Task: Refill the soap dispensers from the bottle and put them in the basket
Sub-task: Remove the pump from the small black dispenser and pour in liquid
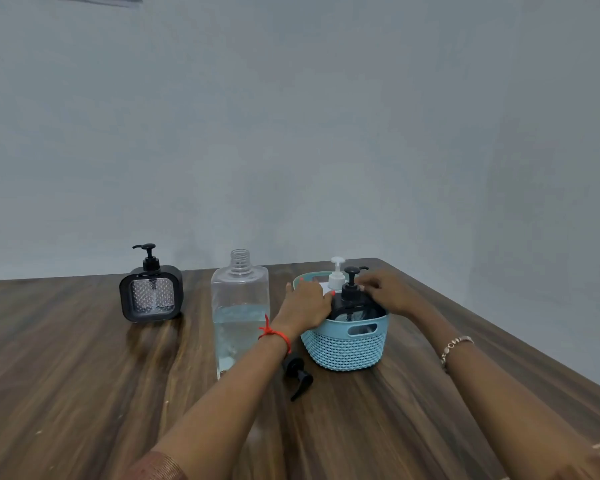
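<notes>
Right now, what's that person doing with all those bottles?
A person is settling a black dispenser into the blue basket, with the left grip and right grip both on it. A white dispenser already stands in there. A second black dispenser waits on the table at the left, near the open refill bottle, about half full. A loose black pump lies by the basket.

The basket (343, 348) hides the black dispenser (355, 306) below its shoulders.
</notes>
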### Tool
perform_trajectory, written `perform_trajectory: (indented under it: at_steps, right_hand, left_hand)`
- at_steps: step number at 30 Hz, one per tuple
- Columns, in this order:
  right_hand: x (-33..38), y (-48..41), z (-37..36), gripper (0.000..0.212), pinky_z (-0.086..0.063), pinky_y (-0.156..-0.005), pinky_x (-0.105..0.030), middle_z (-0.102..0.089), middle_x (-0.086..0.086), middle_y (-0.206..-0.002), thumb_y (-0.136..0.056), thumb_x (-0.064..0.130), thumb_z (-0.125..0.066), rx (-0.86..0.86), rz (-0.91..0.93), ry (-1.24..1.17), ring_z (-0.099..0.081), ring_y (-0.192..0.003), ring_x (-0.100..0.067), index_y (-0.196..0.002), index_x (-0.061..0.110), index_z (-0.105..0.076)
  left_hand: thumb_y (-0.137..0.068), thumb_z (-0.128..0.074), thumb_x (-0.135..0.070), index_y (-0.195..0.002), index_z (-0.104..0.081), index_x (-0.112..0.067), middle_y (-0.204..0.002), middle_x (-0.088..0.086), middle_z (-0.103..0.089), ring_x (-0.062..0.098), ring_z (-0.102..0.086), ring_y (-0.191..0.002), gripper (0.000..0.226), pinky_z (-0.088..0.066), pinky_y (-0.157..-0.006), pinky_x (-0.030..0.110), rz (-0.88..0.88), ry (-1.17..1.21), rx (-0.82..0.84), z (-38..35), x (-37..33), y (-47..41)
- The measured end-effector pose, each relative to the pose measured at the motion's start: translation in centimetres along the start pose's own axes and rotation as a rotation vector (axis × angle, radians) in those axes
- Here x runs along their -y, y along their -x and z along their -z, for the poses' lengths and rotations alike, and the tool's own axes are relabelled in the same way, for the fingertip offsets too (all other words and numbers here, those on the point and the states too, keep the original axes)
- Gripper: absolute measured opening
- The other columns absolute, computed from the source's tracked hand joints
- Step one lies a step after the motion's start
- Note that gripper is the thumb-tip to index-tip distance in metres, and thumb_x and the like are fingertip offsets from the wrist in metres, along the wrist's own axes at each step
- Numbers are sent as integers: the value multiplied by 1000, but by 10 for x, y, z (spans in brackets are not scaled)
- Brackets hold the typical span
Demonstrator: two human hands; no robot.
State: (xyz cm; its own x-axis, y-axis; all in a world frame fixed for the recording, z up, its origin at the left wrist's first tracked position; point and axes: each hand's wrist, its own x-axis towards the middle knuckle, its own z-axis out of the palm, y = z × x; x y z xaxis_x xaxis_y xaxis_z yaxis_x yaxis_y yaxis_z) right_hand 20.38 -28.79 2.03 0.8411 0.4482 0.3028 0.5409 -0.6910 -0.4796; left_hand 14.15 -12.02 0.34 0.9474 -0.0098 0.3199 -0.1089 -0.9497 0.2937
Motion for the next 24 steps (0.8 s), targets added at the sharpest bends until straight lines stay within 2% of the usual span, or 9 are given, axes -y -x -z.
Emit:
perform_trajectory:
  at_steps: [2,4,7,9,11,13,17,21,24]
  right_hand:
    - [4,3,1,25,-46,-89,-41,-64,-5,-101,-94,6,-46,-108,-63,-72,-60,-92,-21,-109,3,-66]
    - [11,8,7,26,-46,-89,-39,-63,-8,-100,-92,-1,-45,-339,-117,-153,-59,-87,-19,-108,1,-66]
    - [34,15,21,33,-45,-99,-37,-65,-19,-112,-90,-9,-39,-688,-178,-306,-59,-105,-29,-113,-2,-62]
    - [60,21,30,35,-46,-93,-30,-66,-19,-109,-87,-11,-38,-842,-148,-406,-60,-105,-28,-112,-3,-62]
    - [94,26,37,33,-44,-86,-21,-67,-16,-106,-87,-9,-41,-922,-65,-478,-62,-101,-23,-110,-1,-63]
    - [132,32,39,29,-44,-84,-15,-68,-13,-104,-87,-6,-44,-944,61,-538,-62,-98,-18,-107,1,-64]
    - [209,41,25,25,-42,-74,0,-68,-9,-98,-87,-4,-48,-897,298,-592,-62,-92,-12,-103,1,-65]
    - [272,43,-14,23,-44,-70,-4,-67,-7,-98,-88,-3,-49,-779,457,-580,-60,-90,-10,-105,1,-64]
    - [299,35,-53,25,-49,-80,-21,-66,-11,-108,-89,1,-49,-651,447,-572,-61,-98,-15,-111,2,-61]
  left_hand:
    - [-100,-30,-29,-104,-55,6,-119,24,-56,36,-44,-121,44,-25,-109,51,-35,46,-17,4,-1,6]
    - [-99,-34,-27,-92,-57,7,-104,25,-61,37,-54,-102,42,-39,-94,44,-74,126,-49,13,-3,14]
    - [-98,-40,-25,-78,-54,4,-89,26,-62,38,-57,-87,39,-41,-74,39,-129,238,-127,36,-9,27]
    - [-97,-43,-28,-86,-59,5,-93,24,-64,35,-59,-91,38,-46,-80,40,-188,299,-200,57,-14,37]
    - [-96,-45,-29,-109,-62,0,-112,18,-65,30,-58,-107,36,-46,-93,42,-243,342,-305,80,-17,48]
    - [-95,-47,-27,-116,-61,-4,-117,12,-65,24,-58,-110,34,-47,-95,41,-297,387,-450,105,-14,62]
    - [-93,-51,-17,-109,-64,-2,-109,11,-68,18,-63,-99,26,-52,-86,35,-354,446,-741,146,14,93]
    - [-93,-50,-14,-110,-63,-1,-111,10,-66,18,-60,-104,25,-49,-90,34,-243,436,-888,165,64,122]
    - [-94,-49,-18,-118,-58,-4,-121,8,-61,18,-55,-113,29,-44,-96,31,-90,407,-881,165,109,136]
